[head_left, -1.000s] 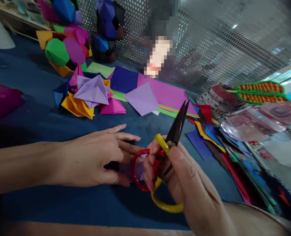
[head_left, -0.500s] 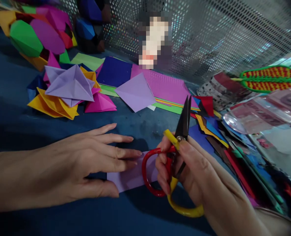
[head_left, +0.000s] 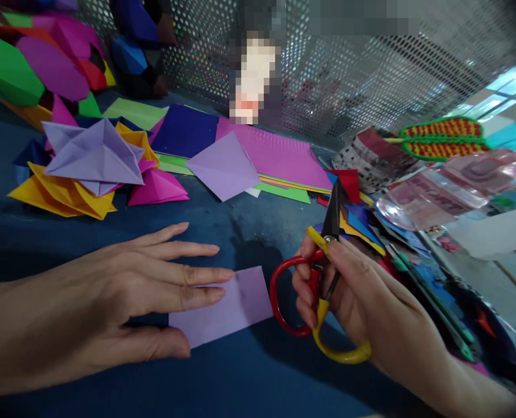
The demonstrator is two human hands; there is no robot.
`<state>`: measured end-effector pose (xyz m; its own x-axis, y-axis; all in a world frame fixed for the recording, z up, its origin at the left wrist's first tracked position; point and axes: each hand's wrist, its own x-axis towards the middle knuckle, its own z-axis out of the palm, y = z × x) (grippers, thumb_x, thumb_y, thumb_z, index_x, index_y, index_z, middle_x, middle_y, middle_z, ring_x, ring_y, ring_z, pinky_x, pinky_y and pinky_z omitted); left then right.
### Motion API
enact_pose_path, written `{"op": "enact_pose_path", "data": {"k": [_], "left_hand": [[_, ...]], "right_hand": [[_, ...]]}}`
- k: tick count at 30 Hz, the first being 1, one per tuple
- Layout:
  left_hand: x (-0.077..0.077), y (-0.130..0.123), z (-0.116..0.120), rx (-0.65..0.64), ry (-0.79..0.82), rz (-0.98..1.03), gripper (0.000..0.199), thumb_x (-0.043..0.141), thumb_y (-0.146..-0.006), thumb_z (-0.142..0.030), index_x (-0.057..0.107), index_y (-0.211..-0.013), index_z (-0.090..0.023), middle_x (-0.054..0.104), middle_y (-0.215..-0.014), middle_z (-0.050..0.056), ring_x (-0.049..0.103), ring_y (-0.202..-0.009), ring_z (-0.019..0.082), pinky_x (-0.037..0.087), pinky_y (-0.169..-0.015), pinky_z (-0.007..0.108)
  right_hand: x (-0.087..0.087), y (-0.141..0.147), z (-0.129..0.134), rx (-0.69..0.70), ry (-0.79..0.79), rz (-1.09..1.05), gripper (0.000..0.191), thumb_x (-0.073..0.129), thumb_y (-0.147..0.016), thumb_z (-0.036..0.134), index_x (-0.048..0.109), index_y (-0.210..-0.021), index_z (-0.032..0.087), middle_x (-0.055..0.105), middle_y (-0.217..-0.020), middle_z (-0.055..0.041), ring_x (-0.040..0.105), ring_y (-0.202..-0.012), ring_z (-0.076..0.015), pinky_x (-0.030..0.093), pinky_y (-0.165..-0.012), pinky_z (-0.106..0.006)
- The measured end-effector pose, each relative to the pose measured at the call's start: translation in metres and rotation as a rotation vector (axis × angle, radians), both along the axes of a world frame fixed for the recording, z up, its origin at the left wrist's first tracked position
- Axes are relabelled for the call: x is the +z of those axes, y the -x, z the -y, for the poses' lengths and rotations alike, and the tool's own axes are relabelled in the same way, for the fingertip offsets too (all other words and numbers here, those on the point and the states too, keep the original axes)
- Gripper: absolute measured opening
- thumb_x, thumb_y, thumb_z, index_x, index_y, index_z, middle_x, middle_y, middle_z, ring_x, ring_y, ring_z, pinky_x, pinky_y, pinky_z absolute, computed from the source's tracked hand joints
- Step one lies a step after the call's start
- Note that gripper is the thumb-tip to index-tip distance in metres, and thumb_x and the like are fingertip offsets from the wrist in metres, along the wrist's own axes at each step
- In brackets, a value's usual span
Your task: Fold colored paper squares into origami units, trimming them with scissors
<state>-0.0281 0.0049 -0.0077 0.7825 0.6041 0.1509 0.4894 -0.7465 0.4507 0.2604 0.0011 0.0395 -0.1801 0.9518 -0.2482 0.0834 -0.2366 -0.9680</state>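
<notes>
A small lilac paper rectangle (head_left: 246, 302) lies on the blue tabletop, and my left hand (head_left: 153, 290) rests flat on its left part with fingers spread. My right hand (head_left: 353, 290) grips a pair of scissors (head_left: 332, 215) around the pivot, just right of the paper and raised off the table. The scissors have black blades pointing away from me, one red handle and one yellow handle. Their blades are nearly together. A lilac square of paper (head_left: 223, 168) with a crease lies farther back.
Folded paper pieces (head_left: 96, 157) in lilac, yellow and pink are piled at the left, before colourful paper shapes (head_left: 53, 64). Stacked paper sheets (head_left: 279, 151) lie along a perforated metal panel (head_left: 327, 87). A clear plastic bottle (head_left: 436, 191) and assorted papers and tools crowd the right side.
My right hand has moved the scissors rightwards off the lilac rectangle, exposing its right end. My left hand stays on the paper. The whole view has shifted slightly.
</notes>
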Motion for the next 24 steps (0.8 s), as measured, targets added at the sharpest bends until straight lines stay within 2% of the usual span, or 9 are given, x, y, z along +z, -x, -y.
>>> {"op": "enact_pose_path", "data": {"k": [4,8,11,15,19,24], "left_hand": [[0.005,-0.001,-0.009,-0.075,0.015,-0.073,0.055,0.061,-0.094,-0.043,0.042,-0.146,-0.045,0.05,-0.148,-0.006,0.037,-0.145,0.025,0.011,-0.125,0.054],[0.01,-0.003,-0.01,-0.078,0.058,-0.069,0.046,0.049,-0.101,-0.025,0.047,-0.143,-0.043,0.05,-0.149,-0.007,0.036,-0.146,0.021,0.013,-0.124,0.052],[0.013,-0.005,-0.007,-0.062,0.056,-0.07,0.043,0.046,-0.102,-0.021,0.052,-0.14,-0.04,0.052,-0.148,-0.007,0.037,-0.145,0.019,0.012,-0.125,0.05],[0.014,-0.003,-0.007,-0.081,0.064,-0.064,0.04,0.042,-0.104,-0.024,0.05,-0.142,-0.036,0.051,-0.149,-0.005,0.034,-0.147,0.017,0.011,-0.124,0.049],[0.015,0.0,-0.01,-0.138,0.08,-0.085,0.042,0.04,-0.105,-0.024,0.046,-0.145,-0.036,0.045,-0.153,-0.007,0.03,-0.148,0.016,0.008,-0.125,0.048],[0.014,-0.001,-0.01,-0.148,0.079,-0.07,0.042,0.041,-0.104,-0.021,0.048,-0.144,-0.033,0.046,-0.152,-0.006,0.03,-0.148,0.018,0.007,-0.124,0.048]], "right_hand": [[0.001,-0.005,-0.001,-0.037,0.039,-0.017,0.028,0.056,-0.094,0.049,0.061,-0.096,0.022,0.062,-0.067,0.0,0.061,-0.055,-0.0153,0.054,-0.052,-0.026],[0.006,-0.006,0.005,-0.118,0.017,-0.117,0.026,0.056,-0.094,0.047,0.064,-0.096,0.023,0.065,-0.072,-0.002,0.064,-0.058,-0.0167,0.056,-0.053,-0.028],[0.008,0.0,0.011,-0.149,-0.003,-0.154,0.026,0.06,-0.092,0.049,0.065,-0.095,0.024,0.065,-0.072,-0.0012,0.066,-0.058,-0.0168,0.057,-0.054,-0.029],[0.002,0.011,0.015,-0.121,-0.004,-0.074,0.032,0.075,-0.081,0.047,0.063,-0.096,0.022,0.066,-0.073,-0.0003,0.066,-0.058,-0.0167,0.056,-0.049,-0.026],[-0.003,0.018,0.015,-0.093,-0.019,-0.033,0.033,0.076,-0.081,0.046,0.059,-0.096,0.022,0.067,-0.075,-0.0003,0.068,-0.061,-0.0174,0.054,-0.047,-0.025],[-0.003,0.03,0.014,-0.047,0.03,-0.052,0.031,0.074,-0.083,0.046,0.058,-0.093,0.022,0.066,-0.073,0.0002,0.067,-0.059,-0.0177,0.052,-0.046,-0.026]]}}
